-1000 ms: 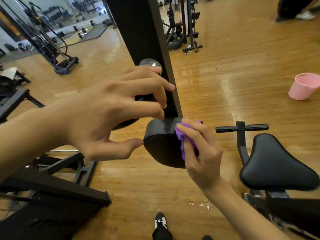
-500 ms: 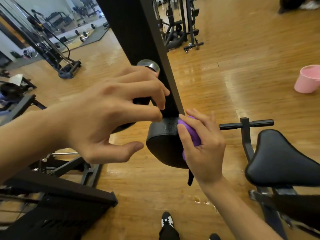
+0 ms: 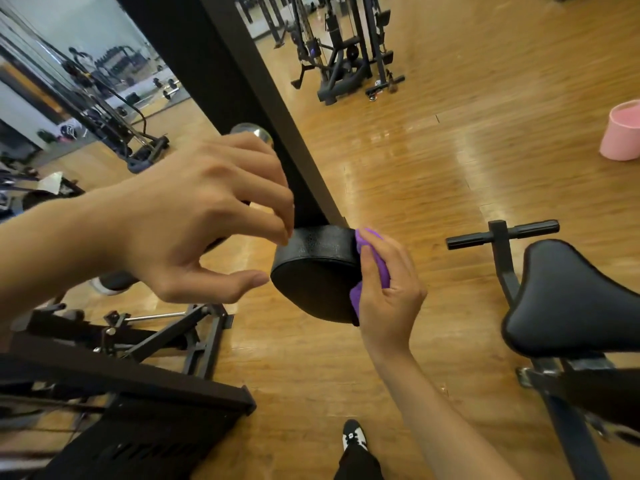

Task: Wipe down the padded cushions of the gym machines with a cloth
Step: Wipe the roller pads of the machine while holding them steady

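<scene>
A black round padded roller cushion [image 3: 311, 271] hangs at the foot of a black machine post [image 3: 221, 64] in the middle of the view. My right hand [image 3: 391, 296] holds a purple cloth [image 3: 375, 265] bunched in its fingers and presses it against the cushion's right side. My left hand [image 3: 201, 216] hovers just left of the cushion, fingers bent and spread, thumb below; its fingertips are at the cushion's upper left edge, and I cannot tell if they touch it. It holds nothing. A black padded seat [image 3: 571, 299] stands at the right.
A black T-shaped handle bar [image 3: 502, 233] rises beside the seat. Black machine frames [image 3: 121, 375] fill the lower left. A pink bucket [image 3: 621, 133] stands on the wooden floor at the far right. Another black machine [image 3: 346, 57] stands farther back. My shoe [image 3: 353, 436] is below.
My right hand has slid the purple cloth round the cushion's right side, from its top edge down along the rim. My left hand has stayed hovering at the left.
</scene>
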`<state>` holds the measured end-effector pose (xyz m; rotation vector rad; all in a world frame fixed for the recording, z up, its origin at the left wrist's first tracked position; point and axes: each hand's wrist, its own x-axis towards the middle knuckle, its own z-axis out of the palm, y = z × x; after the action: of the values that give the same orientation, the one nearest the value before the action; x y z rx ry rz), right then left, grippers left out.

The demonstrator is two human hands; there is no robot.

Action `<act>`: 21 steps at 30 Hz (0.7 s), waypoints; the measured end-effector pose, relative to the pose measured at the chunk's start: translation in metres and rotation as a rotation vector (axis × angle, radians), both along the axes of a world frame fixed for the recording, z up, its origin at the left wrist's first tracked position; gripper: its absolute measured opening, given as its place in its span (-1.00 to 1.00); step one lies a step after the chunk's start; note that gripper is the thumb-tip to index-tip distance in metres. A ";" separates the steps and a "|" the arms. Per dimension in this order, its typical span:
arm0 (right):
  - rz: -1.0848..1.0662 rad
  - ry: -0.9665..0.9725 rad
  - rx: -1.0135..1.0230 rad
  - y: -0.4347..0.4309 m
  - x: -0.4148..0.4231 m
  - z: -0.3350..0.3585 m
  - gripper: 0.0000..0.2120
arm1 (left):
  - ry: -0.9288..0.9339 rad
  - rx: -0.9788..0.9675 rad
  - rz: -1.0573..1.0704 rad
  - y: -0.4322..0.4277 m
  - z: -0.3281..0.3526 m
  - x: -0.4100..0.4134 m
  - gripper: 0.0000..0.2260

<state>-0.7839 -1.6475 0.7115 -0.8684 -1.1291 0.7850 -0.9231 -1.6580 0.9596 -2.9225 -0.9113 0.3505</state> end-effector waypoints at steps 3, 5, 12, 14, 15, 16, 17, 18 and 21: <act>0.034 0.135 -0.448 -0.004 0.007 -0.046 -0.78 | -0.007 0.027 0.010 -0.003 -0.001 -0.004 -0.67; 0.117 0.225 -0.686 0.000 0.008 -0.054 -0.80 | -0.012 0.024 0.023 -0.004 -0.001 -0.005 -0.66; 0.082 0.188 -0.353 0.006 0.009 -0.040 -0.80 | -0.046 0.030 0.049 -0.006 -0.004 0.001 -0.67; 0.125 0.283 -0.648 0.001 0.011 -0.078 -0.80 | -0.047 0.030 0.059 -0.008 -0.004 0.003 -0.68; 0.179 0.340 -0.808 0.002 0.010 -0.091 -0.81 | -0.040 0.030 0.067 -0.008 -0.003 0.004 -0.69; 0.227 0.405 -0.933 0.004 0.006 -0.099 -0.81 | -0.030 0.025 0.075 -0.008 -0.002 0.005 -0.69; 0.238 0.487 -0.994 0.006 0.003 -0.101 -0.81 | -0.022 0.020 0.080 -0.007 -0.002 0.006 -0.68; 0.212 0.555 -0.993 0.008 0.002 -0.097 -0.80 | -0.018 0.025 0.078 -0.007 -0.002 0.007 -0.68; 0.134 0.600 -0.842 0.008 0.013 -0.065 -0.77 | -0.008 0.039 0.070 -0.007 -0.002 0.009 -0.67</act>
<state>-0.7704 -1.6391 0.6470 -1.1302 -0.2930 1.5589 -0.9145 -1.6654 0.9576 -2.8643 -1.0124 0.3221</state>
